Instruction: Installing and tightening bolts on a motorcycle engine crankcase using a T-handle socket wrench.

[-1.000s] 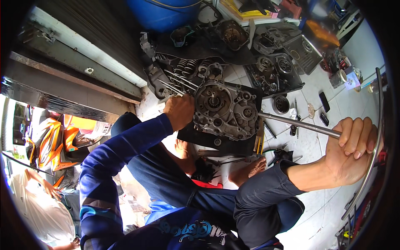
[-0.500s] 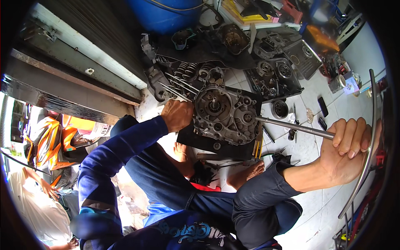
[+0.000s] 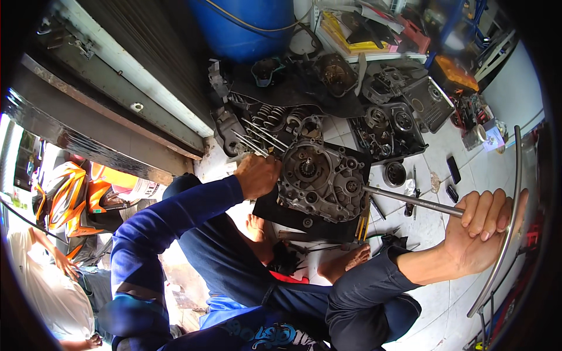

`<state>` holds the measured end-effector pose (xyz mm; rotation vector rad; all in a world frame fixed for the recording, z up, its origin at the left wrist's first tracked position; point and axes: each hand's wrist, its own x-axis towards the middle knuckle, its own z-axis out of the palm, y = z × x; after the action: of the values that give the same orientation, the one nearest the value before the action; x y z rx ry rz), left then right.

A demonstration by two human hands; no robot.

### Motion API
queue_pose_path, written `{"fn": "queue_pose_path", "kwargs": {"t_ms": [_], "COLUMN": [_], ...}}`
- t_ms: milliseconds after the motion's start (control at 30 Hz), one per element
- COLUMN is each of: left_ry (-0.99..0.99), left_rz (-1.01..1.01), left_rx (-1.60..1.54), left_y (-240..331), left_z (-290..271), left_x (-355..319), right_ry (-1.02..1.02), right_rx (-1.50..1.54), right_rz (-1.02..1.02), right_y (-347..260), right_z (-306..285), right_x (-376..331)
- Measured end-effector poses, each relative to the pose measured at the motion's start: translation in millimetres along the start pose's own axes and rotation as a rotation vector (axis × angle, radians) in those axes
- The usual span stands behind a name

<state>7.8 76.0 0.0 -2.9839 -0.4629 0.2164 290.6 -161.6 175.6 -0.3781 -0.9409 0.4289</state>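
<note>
A grey motorcycle engine case (image 3: pixel 323 199) lies face up on a dark mat (image 3: pixel 275 208), with several long studs pointing out at its upper left. My left hand (image 3: pixel 257 176) is closed on the case's left edge, close to the foot of the studs; its fingertips are partly hidden. In my right hand (image 3: pixel 477 225) is a long T-handle wrench (image 3: pixel 413 200), fingers wrapped round the shaft close to its crossbar. The wrench's far end meets the round part on the right side of the case.
Springs (image 3: pixel 269 119) and more engine parts lie beyond the case. A black tray (image 3: pixel 410 153) of parts stands at the upper right. Behind is a blue drum (image 3: pixel 246 32). My bare foot (image 3: pixel 345 261) rests near the mat. A person in white (image 3: pixel 50 286) is at the far left.
The whole view has shifted, so the engine case sits slightly lower in the picture. Both hands keep their holds, and the wrench stays on the same spot of the case.
</note>
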Motion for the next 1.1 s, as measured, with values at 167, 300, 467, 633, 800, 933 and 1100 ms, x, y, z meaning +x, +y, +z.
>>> {"fn": "queue_pose_path", "kwargs": {"t_ms": [167,300,467,633,800,933,1100], "left_ry": [-0.014,0.04,0.188,0.079,0.067,0.084,0.045], "left_rz": [0.024,0.015,0.019,0.063,0.153,0.162,0.099], "left_rx": [-0.017,-0.061,-0.066,0.049,0.111,0.089,-0.031], "left_y": [-6,-10,-8,-8,-15,-19,-15], "left_z": [4,2,4,-2,14,12,5], "left_x": [1,-4,-9,-5,1,2,-4], "right_ry": [0.012,0.118,0.281,0.238,0.112,0.115,0.162], "right_rx": [0.022,-0.015,-0.041,0.007,0.021,0.016,-0.001], "right_rz": [0.006,0.035,0.08,0.093,0.087,0.06,0.046], "right_y": [2,2,0,4,2,3,-4], "right_z": [1,12,17,19,12,10,8], "right_x": [0,1,2,3,1,1,1]}}
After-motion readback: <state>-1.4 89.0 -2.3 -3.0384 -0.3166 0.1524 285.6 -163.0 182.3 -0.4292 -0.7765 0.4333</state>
